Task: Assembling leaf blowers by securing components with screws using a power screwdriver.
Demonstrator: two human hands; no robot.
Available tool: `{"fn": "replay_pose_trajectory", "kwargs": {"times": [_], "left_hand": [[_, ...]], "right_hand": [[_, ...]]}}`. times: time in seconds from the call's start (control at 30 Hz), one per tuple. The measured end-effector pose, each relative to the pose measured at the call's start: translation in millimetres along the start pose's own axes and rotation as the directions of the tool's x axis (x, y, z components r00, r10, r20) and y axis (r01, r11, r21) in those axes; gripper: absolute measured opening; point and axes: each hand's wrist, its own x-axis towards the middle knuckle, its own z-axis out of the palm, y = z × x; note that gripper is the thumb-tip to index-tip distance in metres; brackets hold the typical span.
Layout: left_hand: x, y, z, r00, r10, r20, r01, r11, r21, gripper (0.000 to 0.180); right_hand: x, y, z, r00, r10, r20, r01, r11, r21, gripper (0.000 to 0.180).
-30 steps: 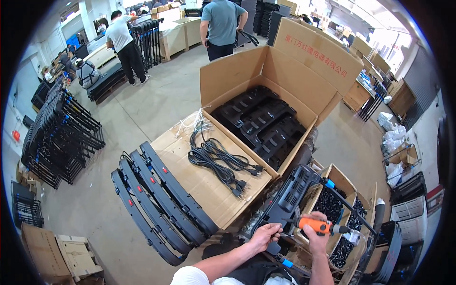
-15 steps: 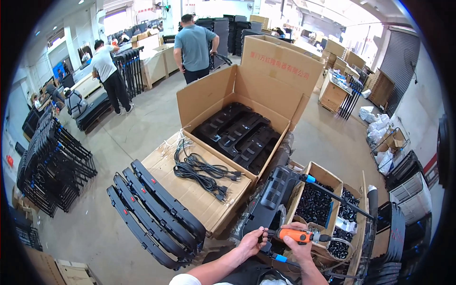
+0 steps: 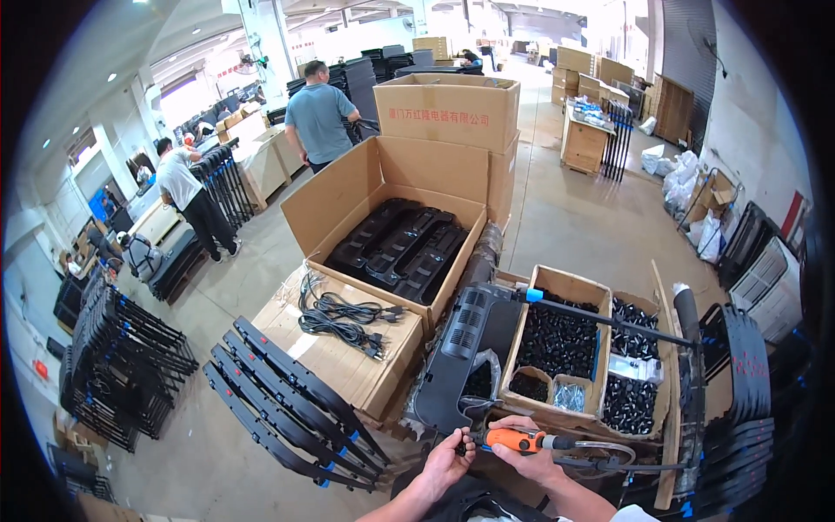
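My right hand (image 3: 527, 463) is wrapped round an orange power screwdriver (image 3: 517, 439), which lies nearly level with its tip toward the left. A grey hose or cable trails from the back end of the screwdriver. My left hand (image 3: 446, 465) is closed in a pinch close to that tip; something small and dark shows at its fingertips, too small to name. Just beyond both hands rests a black plastic housing (image 3: 462, 346) with vent slots, joined to a black tube frame (image 3: 609, 318) with blue end pieces. Part of the frame is hidden by my hands and arms.
A divided wooden bin (image 3: 600, 396) of black parts and silver screws (image 3: 569, 398) stands right. Ahead, an open carton (image 3: 458, 300) holds black panels; black cables (image 3: 335, 315) lie beside it. Curved black frames (image 3: 287, 400) stand left. A person (image 3: 319, 113) stands behind the carton.
The whole view has shifted, and the carton now sits further left in it. Both hands appear slightly lower and further left, still close together, with the screw compartment now uncovered.
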Motion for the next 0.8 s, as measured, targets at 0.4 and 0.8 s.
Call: {"fn": "replay_pose_trajectory", "kwargs": {"times": [0.4, 0.8], "left_hand": [[-14.3, -22.9, 6.1, 0.997, -0.069, -0.022, 0.071, 0.993, 0.099, 0.029], [-27.3, 50.3, -26.4, 0.986, 0.16, -0.042, -0.138, 0.934, 0.329, 0.031]], "right_hand": [[-33.7, 2.3, 2.5, 0.992, -0.011, -0.129, 0.014, 1.0, 0.026, 0.045], [2.7, -4.7, 13.2, 0.983, 0.057, -0.176, -0.077, 0.991, -0.111, 0.049]]}}
